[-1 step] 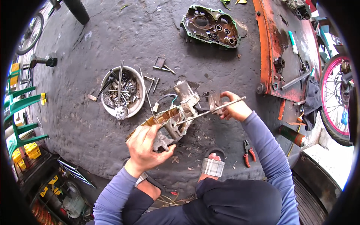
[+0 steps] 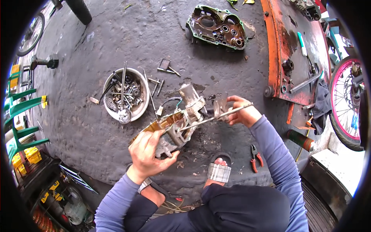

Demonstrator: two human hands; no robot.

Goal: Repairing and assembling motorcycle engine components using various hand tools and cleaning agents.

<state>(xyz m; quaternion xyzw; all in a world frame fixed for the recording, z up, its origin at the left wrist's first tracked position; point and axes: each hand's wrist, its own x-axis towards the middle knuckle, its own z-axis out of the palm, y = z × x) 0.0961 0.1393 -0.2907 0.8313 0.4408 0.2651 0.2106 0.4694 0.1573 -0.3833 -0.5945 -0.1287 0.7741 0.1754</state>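
An engine crankcase half [image 2: 170, 145] lies tilted on the ground before me, its brown inner side turned up and left. My left hand [image 2: 148, 154] is closed around its near left end, thumb along the lower edge. A long thin metal rod [image 2: 208, 120] slants from the casing up to the right. My right hand [image 2: 243, 112] is closed at the rod's outer part, beside a small grey metal bracket [image 2: 220, 107]. Whether the fingers grip both pieces is partly hidden. A cylindrical motor housing [image 2: 188, 94] with a cable sits at the casing's far end.
A white bowl [image 2: 146, 102] full of bolts, gears and chain stands left. Loose bolts [image 2: 160, 88] lie near it. Another casing half [image 2: 216, 29] rests far off. Red-handled pliers [image 2: 255, 158] lie by my right forearm. An orange metal stand [image 2: 272, 58] with tools borders the right.
The rod's outer end and my right hand have dipped slightly. My left hand has shifted a little left and down on the casing. Everything else looks the same.
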